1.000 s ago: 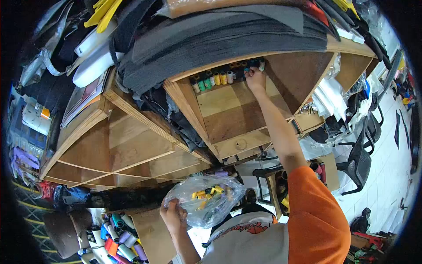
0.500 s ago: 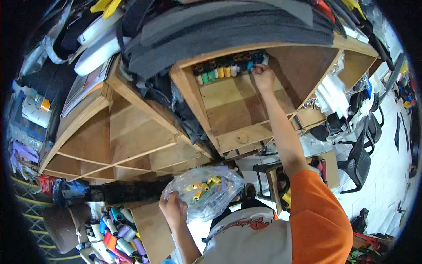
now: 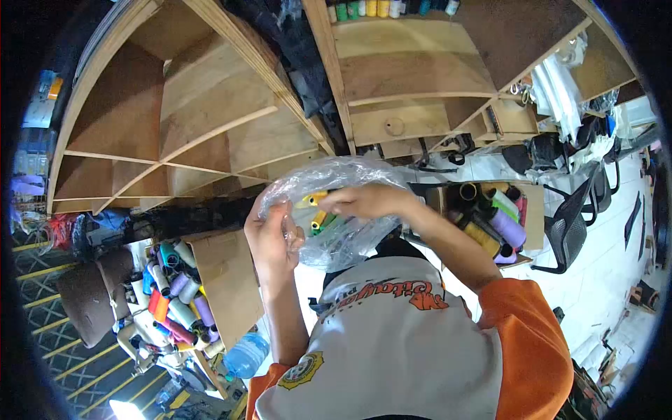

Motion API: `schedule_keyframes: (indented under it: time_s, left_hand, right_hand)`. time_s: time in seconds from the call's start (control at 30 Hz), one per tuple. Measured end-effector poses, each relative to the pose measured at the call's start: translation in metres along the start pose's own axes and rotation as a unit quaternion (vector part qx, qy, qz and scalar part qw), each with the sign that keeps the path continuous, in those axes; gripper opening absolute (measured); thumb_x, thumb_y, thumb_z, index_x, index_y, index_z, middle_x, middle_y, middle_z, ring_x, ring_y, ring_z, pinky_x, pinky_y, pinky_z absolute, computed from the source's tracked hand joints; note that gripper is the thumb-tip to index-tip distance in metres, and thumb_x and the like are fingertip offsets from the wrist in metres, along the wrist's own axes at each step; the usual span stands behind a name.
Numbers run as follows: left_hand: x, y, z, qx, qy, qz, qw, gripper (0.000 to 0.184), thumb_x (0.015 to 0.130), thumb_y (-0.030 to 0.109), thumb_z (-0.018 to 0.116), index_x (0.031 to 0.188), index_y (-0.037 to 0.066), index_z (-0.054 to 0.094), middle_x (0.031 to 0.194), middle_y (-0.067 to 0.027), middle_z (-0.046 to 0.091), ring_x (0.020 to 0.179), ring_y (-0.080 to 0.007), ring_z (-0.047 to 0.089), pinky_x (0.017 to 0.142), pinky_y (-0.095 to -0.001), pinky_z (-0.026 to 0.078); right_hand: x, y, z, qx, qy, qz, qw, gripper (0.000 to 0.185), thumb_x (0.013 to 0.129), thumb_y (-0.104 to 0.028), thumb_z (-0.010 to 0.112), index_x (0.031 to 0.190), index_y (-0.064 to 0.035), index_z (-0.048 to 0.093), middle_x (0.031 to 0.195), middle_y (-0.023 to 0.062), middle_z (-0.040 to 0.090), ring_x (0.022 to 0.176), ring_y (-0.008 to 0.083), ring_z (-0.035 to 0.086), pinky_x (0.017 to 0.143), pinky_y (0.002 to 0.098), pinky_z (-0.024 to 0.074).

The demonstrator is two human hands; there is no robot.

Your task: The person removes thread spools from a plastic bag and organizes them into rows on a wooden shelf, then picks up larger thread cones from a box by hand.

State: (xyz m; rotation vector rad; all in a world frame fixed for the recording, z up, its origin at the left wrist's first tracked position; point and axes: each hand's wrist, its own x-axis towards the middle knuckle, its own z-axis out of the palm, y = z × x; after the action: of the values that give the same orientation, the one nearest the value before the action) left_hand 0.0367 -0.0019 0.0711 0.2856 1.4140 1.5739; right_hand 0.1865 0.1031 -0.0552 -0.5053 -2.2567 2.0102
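My left hand is closed on the rim of a clear plastic bag in front of my chest. Small thread spools, mostly yellow with some green, lie in the bag. Over the bag's mouth, my right hand has its fingers bent together beside the yellow spools. What those fingers hold, if anything, is hidden. A row of small thread spools in several colours stands at the back of the wooden shelf above.
Large thread cones fill a cardboard box at right. Another heap of cones lies at left beside a cardboard flap. A blue water bottle stands below it. Black chairs are on the white floor at right.
My right hand has come down from the row of spools on the shelf to the bag. My left hand still holds the bag. The view has tilted downward.
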Motion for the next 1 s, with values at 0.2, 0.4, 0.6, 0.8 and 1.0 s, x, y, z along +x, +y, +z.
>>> schedule_keyframes:
  time_s: [0.2, 0.4, 0.6, 0.8, 1.0]
  left_hand:
    - [-0.028, 0.002, 0.014, 0.005, -0.045, -0.007, 0.999, 0.034, 0.082, 0.004, 0.055, 0.114, -0.005, 0.054, 0.056, -0.0015, 0.049, 0.034, -0.005, 0.034, 0.031, -0.0217, 0.028]
    - [-0.034, -0.004, 0.001, 0.025, -0.066, -0.001, 0.998, 0.035, 0.084, 0.004, 0.053, 0.118, -0.003, 0.051, 0.067, -0.0041, 0.052, 0.036, -0.0043, 0.035, 0.03, -0.0201, 0.028]
    - [-0.026, -0.006, -0.014, 0.016, -0.058, 0.003, 0.998, 0.034, 0.083, 0.005, 0.052, 0.116, -0.005, 0.052, 0.058, -0.0019, 0.049, 0.036, -0.0047, 0.034, 0.03, -0.0199, 0.028]
    - [-0.012, -0.001, -0.025, -0.006, -0.033, -0.001, 0.999, 0.034, 0.082, 0.004, 0.052, 0.115, -0.004, 0.053, 0.059, -0.0007, 0.049, 0.037, -0.004, 0.034, 0.031, -0.0197, 0.025]
    - [-0.001, 0.006, -0.016, 0.008, -0.001, -0.008, 1.0, 0.019, 0.08, 0.005, 0.054, 0.098, 0.0, 0.057, 0.057, -0.0004, 0.048, 0.035, -0.0044, 0.032, 0.031, -0.02, 0.027]
  right_hand:
    - [0.064, 0.113, 0.065, -0.287, 0.291, -0.044, 0.912, 0.032, 0.084, -0.015, 0.054, 0.115, -0.0088, 0.056, 0.095, 0.0115, 0.063, 0.081, 0.0209, 0.058, 0.072, 0.0343, 0.047]
    - [0.082, 0.107, 0.083, -0.268, 0.206, 0.051, 0.94, 0.031, 0.083, -0.015, 0.056, 0.114, -0.0081, 0.056, 0.092, 0.0096, 0.062, 0.079, 0.0196, 0.057, 0.072, 0.0331, 0.0463]
    - [0.08, 0.09, 0.097, -0.274, 0.12, 0.07, 0.952, 0.031, 0.082, -0.015, 0.059, 0.112, -0.0074, 0.056, 0.09, 0.0077, 0.061, 0.077, 0.0183, 0.056, 0.072, 0.032, 0.0456]
    - [0.039, 0.045, 0.067, -0.046, 0.008, 0.018, 0.999, 0.029, 0.081, -0.016, 0.062, 0.107, -0.0062, 0.057, 0.084, 0.0058, 0.059, 0.072, 0.0165, 0.053, 0.069, 0.0315, 0.0455]
    - [-0.043, -0.073, -0.003, -0.001, 0.091, -0.067, 0.994, 0.034, 0.078, -0.026, 0.069, 0.102, -0.0034, 0.061, 0.081, 0.0048, 0.061, 0.072, 0.0128, 0.057, 0.065, 0.0285, 0.0469]
